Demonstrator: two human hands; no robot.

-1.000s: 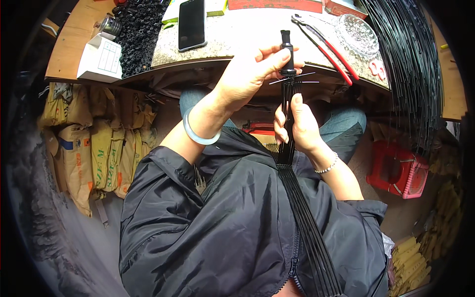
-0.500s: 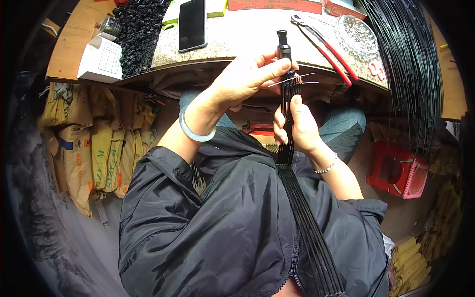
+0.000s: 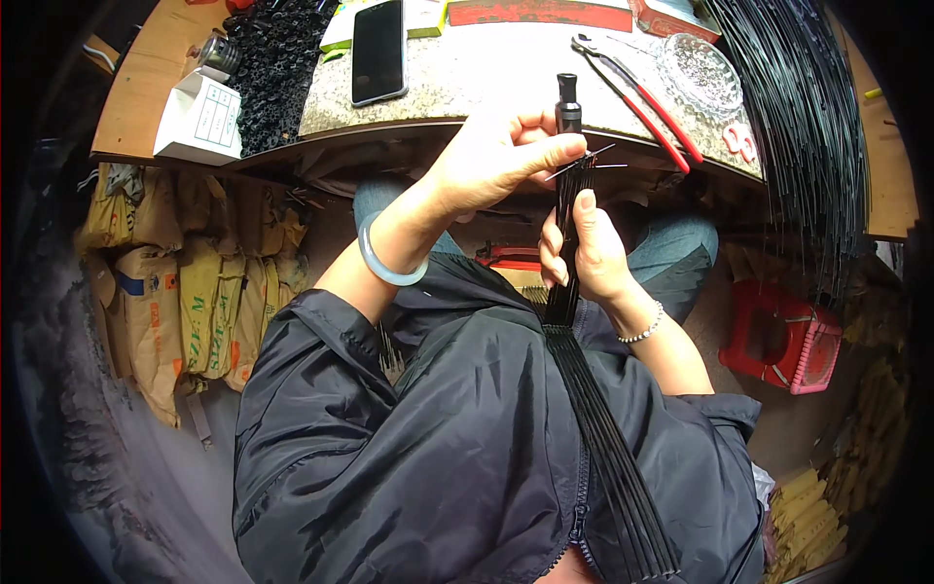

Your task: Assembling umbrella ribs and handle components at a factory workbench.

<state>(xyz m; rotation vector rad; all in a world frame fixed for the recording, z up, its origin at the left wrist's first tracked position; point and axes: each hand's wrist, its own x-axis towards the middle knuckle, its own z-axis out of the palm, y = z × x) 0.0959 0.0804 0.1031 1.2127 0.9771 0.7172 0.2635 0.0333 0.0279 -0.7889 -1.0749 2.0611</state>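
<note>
A folded black umbrella frame (image 3: 611, 443) lies along my lap and jacket, its long thin ribs fanning slightly toward me. My right hand (image 3: 598, 255) is closed around its upper part, thumb on top. At the far end, my left hand (image 3: 491, 164) pinches between thumb and fingers just below the flared end of a black tube (image 3: 568, 102). A few thin metal wires (image 3: 611, 165) stick out sideways by my left thumb. The fingers cover the spot where tube and ribs meet, so the joint is hidden.
Across the worktable (image 3: 486, 68) lie a phone (image 3: 378, 54), red-handled pliers (image 3: 642, 102), a glass dish (image 3: 700, 76) and a white box (image 3: 199, 117). Small black parts (image 3: 277, 73) are heaped left; black ribs (image 3: 793, 117) hang right. A red basket (image 3: 778, 336) stands below.
The black tube's end has moved slightly right and nearer to me, with my left hand following. The protruding wires have shifted their angle. My right hand has hardly moved.
</note>
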